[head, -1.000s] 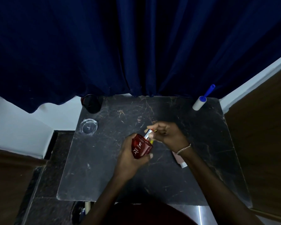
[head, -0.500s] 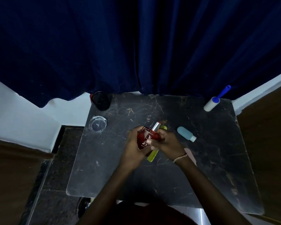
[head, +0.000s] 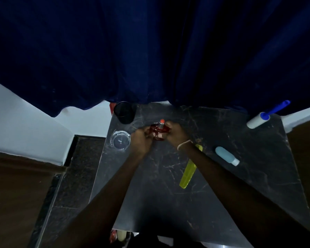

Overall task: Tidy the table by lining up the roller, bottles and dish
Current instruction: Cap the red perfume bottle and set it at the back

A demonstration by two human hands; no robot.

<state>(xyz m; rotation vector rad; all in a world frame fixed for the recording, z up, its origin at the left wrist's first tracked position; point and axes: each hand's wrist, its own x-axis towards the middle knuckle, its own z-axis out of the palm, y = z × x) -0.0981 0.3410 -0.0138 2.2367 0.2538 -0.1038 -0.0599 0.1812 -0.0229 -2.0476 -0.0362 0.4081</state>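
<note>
Taking the red bottle (head: pixel 158 131) as the landmark: the clear glass dish (head: pixel 120 139) lies just to its left, a black cup (head: pixel 124 112) behind and to the left. The left hand (head: pixel 140 140) clasps the bottle's left side and the right hand (head: pixel 175 134) its right, the bottle upright, cap up, near the back of the tabletop (head: pixel 150 203). Right of it lie a yellow comb (head: pixel 188 173), then the blue bottle (head: pixel 226 155) on its side, cap toward the near right, nearer the right hand. Farthest right, the roller (head: pixel 258 120) points its handle back-right.

Dish (head: pixel 120 140) left, bottle (head: pixel 226 156) right — roller (head: pixel 258 120) behind it, comb (head: pixel 188 173) between.
</note>
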